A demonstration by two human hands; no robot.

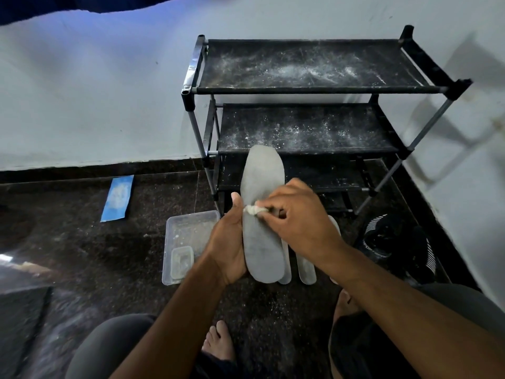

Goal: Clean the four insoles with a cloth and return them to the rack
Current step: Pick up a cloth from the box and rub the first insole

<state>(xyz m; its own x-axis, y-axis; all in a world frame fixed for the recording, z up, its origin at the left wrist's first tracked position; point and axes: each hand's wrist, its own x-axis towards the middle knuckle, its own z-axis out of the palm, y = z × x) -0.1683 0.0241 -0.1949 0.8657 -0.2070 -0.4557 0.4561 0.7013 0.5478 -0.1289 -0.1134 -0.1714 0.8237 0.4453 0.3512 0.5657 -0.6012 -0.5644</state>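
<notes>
two hands, left (pixel 228 242) gripping flat grey insole (pixel 261 214), right (pixel 297 217) pinching crumpled cloth (pixel 252 209)

We held one grey insole (pixel 261 214) up in front of the rack (pixel 308 86), toe end pointing away and up, heel end low. Its surface looked matte and dusty. Our left hand (pixel 228 242) gripped its left edge near the middle, thumb raised along the side. Our right hand (pixel 295 217) pinched a small, crumpled white cloth (pixel 252 209) against the insole's middle. Two more pale insoles (pixel 306 265) lay side by side on the floor just beneath, mostly hidden, only their heel ends showing. The rack was black with grey posts, its fabric shelves bare and streaked with white powder, standing against the wall.
</notes>
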